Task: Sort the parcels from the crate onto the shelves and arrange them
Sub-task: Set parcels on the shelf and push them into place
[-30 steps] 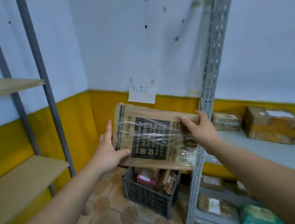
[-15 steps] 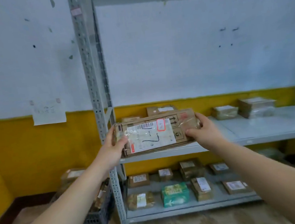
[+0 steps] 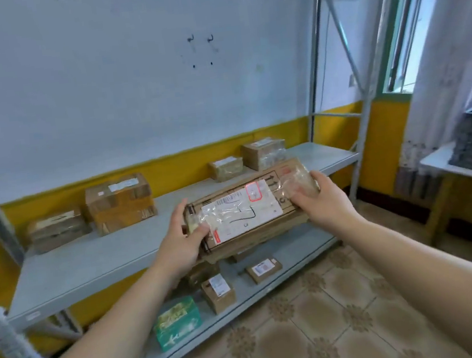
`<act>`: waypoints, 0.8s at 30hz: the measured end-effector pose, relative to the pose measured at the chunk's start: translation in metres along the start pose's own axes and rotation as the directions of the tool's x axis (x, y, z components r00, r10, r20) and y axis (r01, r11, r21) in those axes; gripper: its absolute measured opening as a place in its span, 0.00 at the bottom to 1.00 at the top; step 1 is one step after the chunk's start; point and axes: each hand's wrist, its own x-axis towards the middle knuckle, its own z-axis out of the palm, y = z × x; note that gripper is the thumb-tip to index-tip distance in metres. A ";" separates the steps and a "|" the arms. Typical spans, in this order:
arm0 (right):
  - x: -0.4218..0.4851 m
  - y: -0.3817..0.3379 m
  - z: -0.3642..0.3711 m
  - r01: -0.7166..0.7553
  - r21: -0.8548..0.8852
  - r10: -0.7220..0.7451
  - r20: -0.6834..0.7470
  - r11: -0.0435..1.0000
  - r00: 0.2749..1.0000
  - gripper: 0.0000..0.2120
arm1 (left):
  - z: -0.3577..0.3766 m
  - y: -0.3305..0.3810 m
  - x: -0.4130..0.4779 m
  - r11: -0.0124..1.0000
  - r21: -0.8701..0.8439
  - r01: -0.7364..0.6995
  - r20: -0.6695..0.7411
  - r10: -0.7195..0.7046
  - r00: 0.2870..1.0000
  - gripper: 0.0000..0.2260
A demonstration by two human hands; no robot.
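Brown cardboard parcel (image 3: 250, 209): white label, black scribble, red-outlined stamp. Green box (image 3: 177, 323) at 7 o'clock, pale print. Shelves (image 3: 90, 262) light grey. Wall (image 3: 99, 91) white, yellow band below. Floor tiles (image 3: 322, 332) at 5 o'clock beige, brown flower medallions. Window frame (image 3: 389, 97) at 2 o'clock green.

The held parcel (image 3: 250, 209) sits between the left hand (image 3: 181, 242) and the right hand (image 3: 320, 198), one at each end, in front of the upper shelf (image 3: 90, 265). On that shelf the leftmost parcel (image 3: 56, 230) lies just beside the second parcel (image 3: 120, 203). The third parcel (image 3: 226, 168) and fourth parcel (image 3: 264, 154) stand behind the held one. Below, the lower shelf (image 3: 296, 247) carries the left box (image 3: 177, 323), middle box (image 3: 219, 292) and right box (image 3: 264, 269) in a row.
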 end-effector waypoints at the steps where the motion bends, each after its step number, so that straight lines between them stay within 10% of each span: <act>1: 0.008 0.011 -0.004 -0.026 -0.008 0.026 -0.015 1.000 1.000 0.33 | 0.013 -0.001 0.010 1.000 -0.011 0.007 0.026 -0.007 1.000 0.28; 13: 0.150 0.077 -0.010 -0.237 0.056 0.244 -0.205 0.970 0.948 0.38 | 0.128 -0.022 0.170 0.989 -0.111 0.094 0.272 -0.061 0.960 0.20; 24: 0.233 0.111 -0.027 -0.181 -0.057 0.149 -0.363 0.982 0.920 0.41 | 0.211 -0.028 0.245 0.955 -0.234 0.182 0.517 -0.037 0.855 0.22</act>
